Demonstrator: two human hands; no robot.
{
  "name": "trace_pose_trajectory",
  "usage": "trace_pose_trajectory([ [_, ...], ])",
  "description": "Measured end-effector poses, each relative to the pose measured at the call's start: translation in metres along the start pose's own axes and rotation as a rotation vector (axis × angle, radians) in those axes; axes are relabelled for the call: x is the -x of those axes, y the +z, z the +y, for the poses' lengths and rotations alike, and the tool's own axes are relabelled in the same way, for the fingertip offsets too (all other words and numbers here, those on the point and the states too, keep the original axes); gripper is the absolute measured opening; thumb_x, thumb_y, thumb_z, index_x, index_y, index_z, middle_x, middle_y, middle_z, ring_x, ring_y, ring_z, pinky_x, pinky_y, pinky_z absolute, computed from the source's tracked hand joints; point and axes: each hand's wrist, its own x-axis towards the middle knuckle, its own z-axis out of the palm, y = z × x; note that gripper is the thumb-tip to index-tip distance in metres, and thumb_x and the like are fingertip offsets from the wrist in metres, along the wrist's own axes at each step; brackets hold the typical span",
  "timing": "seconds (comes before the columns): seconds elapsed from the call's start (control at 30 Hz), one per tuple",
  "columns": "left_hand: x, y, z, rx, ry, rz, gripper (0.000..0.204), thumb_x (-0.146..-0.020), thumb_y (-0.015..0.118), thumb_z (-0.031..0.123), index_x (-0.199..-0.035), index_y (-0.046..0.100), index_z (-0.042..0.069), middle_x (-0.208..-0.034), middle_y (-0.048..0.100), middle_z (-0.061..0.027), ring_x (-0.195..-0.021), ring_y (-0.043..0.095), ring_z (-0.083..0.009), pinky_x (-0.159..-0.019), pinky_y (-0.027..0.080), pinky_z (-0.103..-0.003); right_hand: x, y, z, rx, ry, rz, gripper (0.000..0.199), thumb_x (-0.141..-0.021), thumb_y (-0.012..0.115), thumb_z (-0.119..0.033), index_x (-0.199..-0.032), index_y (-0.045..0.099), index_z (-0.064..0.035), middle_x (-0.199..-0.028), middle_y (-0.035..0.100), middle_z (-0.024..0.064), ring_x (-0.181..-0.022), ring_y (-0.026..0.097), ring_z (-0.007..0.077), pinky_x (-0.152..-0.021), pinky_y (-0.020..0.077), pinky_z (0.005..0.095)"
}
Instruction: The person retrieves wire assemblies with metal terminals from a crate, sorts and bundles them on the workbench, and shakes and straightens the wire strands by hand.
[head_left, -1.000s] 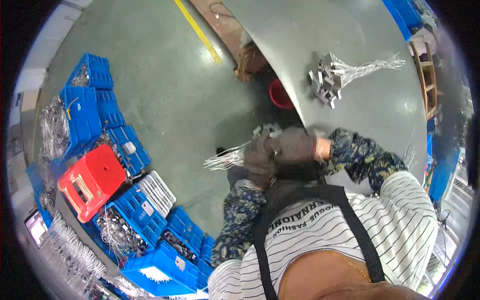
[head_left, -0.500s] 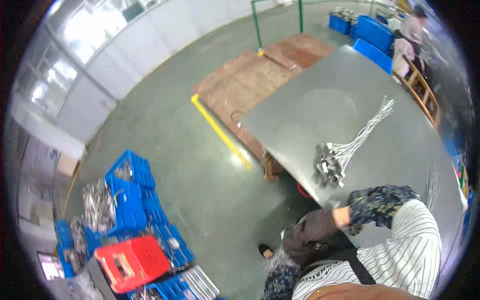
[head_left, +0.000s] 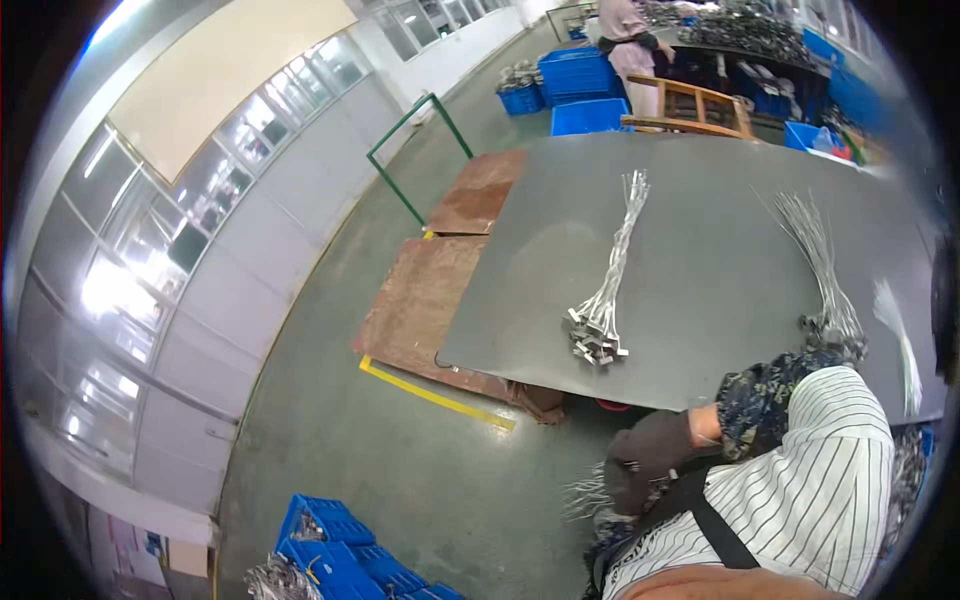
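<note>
- I am locating the wire bundle in hand (head_left: 585, 495) right of centre in the lower frame; its pale strands are projecting leftward from the gloves, over the floor and clear of the table edge.
- I am seeing the right hand (head_left: 652, 450) in a dark glove, bending inward before the body; its fingers are not showing, so I cannot tell whether it is gripping.
- The left hand (head_left: 622, 495) is lying mostly hidden beneath it; I cannot tell whether it is open or closed. Working close to the waist is probably steadying the loose strands.
- A second bundle (head_left: 608, 290) is resting at the centre of the table (head_left: 700, 230), its connectors gathered toward the lower frame; this common orientation is presumably keeping the leads sorted.
- A third bundle (head_left: 820, 265) is lying at right in the same orientation, apart from the second, perhaps to prevent tangling. White strips (head_left: 900, 345) are lying beside it.
- The patterned sleeve (head_left: 755, 410) is overlapping the near table edge, and the dark strap (head_left: 722, 525) is running below the hands; both are obstructing my view.
- Blue crates (head_left: 340, 555) are standing at lower left. A wooden frame (head_left: 690, 126) is standing beyond the far table edge, with a co-worker (head_left: 625, 30) behind it.
</note>
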Motion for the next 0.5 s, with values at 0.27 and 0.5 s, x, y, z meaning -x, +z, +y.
trace_pose_trajectory([
  [0.27,0.027,-0.141,0.101,0.323,0.044,-0.126,0.043,-0.084,0.068,0.02,-0.122,0.061,0.001,-0.113,0.067,-0.0191,-0.097,0.067,-0.0332,-0.083,0.054,-0.044,-0.036,0.03,-0.066,-1.012,-0.164,0.439,0.044,-0.091,0.065,-0.032,-0.127,0.062,-0.0065,-0.111,0.07,0.0118,-0.101,0.066,0.0219,-0.091,0.0505,0.0353],
  [0.5,0.118,-0.116,-0.097,0.685,-0.304,0.132,0.036,-0.09,0.068,0.027,-0.111,0.063,-0.002,-0.093,0.07,-0.0151,-0.081,0.069,-0.0295,-0.071,0.055,-0.042,0.005,0.179,-0.092,-0.467,0.198,0.112,0.038,-0.096,0.059,-0.033,-0.13,0.06,-0.0165,-0.115,0.064,0.0142,-0.1,0.063,0.0294,-0.089,0.0485,0.0384],
])
